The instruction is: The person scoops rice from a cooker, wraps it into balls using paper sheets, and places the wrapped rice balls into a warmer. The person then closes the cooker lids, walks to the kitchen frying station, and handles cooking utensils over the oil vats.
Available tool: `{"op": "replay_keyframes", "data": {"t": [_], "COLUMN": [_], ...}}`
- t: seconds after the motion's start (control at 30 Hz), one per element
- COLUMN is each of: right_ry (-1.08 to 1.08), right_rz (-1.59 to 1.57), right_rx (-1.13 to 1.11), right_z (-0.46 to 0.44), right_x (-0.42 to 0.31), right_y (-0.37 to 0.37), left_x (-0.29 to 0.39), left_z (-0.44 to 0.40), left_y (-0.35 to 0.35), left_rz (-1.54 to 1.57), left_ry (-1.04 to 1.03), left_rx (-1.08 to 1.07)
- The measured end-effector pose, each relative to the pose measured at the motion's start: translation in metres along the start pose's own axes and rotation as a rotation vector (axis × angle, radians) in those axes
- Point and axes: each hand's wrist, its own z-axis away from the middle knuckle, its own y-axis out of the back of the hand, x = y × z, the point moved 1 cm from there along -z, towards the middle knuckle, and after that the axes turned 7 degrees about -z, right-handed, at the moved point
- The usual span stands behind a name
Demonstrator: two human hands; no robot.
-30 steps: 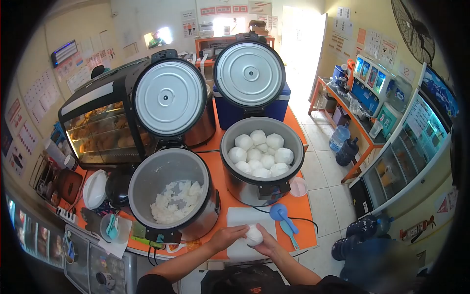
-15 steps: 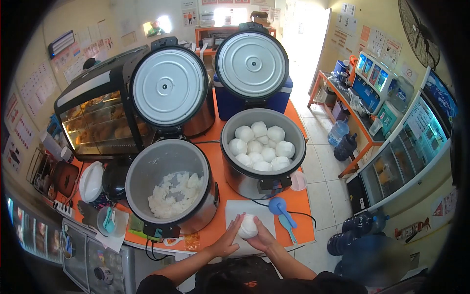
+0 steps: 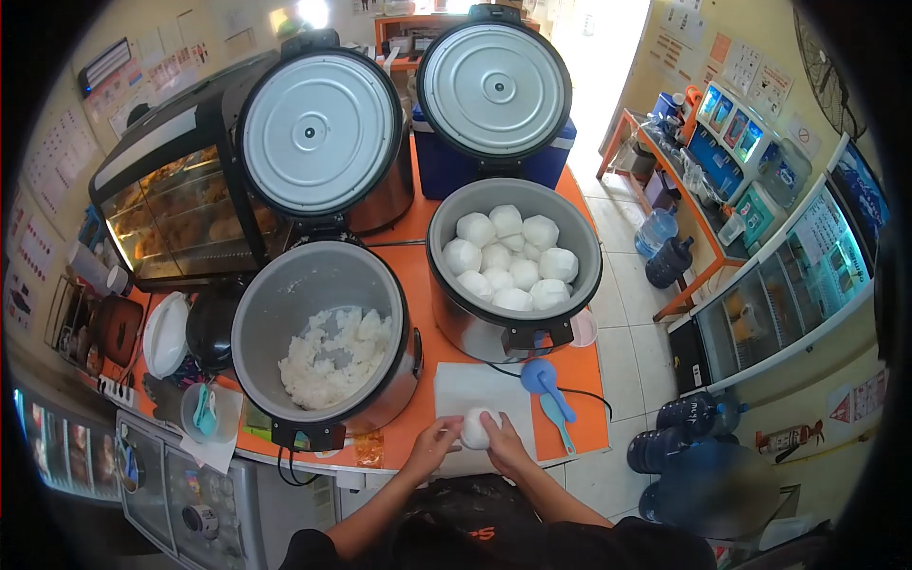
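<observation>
A white wrapped ball (image 3: 475,429) is held over a sheet of white paper (image 3: 459,389) at the near edge of the orange table. My right hand (image 3: 506,445) is wrapped round its right side. At its left side, my left hand (image 3: 432,446) has its fingers apart, close to the ball. The left cooker (image 3: 249,313) stands open with loose white rice (image 3: 337,356) in it. Several similar white balls (image 3: 502,256) fill the right open cooker (image 3: 442,285). A blue scoop (image 3: 540,377) and a teal spatula (image 3: 559,425) lie right of the paper.
A lit food display case (image 3: 180,214) stands behind on the left. Near it are a white lid (image 3: 166,334) and a tub (image 3: 211,418) with teal utensils. Black cables run across the table. Large water bottles (image 3: 684,415) and a glass-door fridge (image 3: 779,294) are on the right.
The view has tilted down, so the cookers sit higher. My left hand has come away from the ball a little and its fingers have spread. The ball stays in my right hand.
</observation>
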Motion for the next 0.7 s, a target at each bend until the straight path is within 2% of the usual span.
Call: {"op": "replay_keyframes", "data": {"t": [0.07,0.17,0.23,0.37,0.43,0.53,0.63,0.7], "right_ry": [0.006,-0.053,-0.124,-0.320,-0.338,-0.188,-0.038,0.056], "right_rz": [0.094,0.169,0.184,0.064,0.067,0.479,0.782,0.706], "right_rx": [0.010,0.019,0.024,-0.129,-0.239,-0.312,-0.456,-0.483], "right_z": [0.000,0.005,0.017,0.025,0.027,0.012,0.004,0.002], "right_x": [0.007,0.005,-0.003,-0.025,-0.035,-0.050,-0.126,-0.199], "right_y": [0.001,-0.009,-0.020,-0.020,-0.017,-0.011,-0.024,-0.043], "left_x": [-0.016,0.017,-0.026,-0.038,-0.043,-0.035,0.000,0.019], "left_z": [-0.003,0.012,0.000,0.003,0.002,0.002,0.007,0.008], "left_y": [-0.001,-0.004,0.006,0.008,0.012,0.012,0.016,0.021], "left_rz": [0.031,-0.078,0.066,0.351,0.316,0.331,0.359,0.354], "left_ry": [0.012,0.084,0.090,0.163,0.151,0.067,0.006,0.027], "left_rx": [-0.019,-0.079,-0.168,-0.196,-0.215,-0.238,-0.229,-0.213]}}
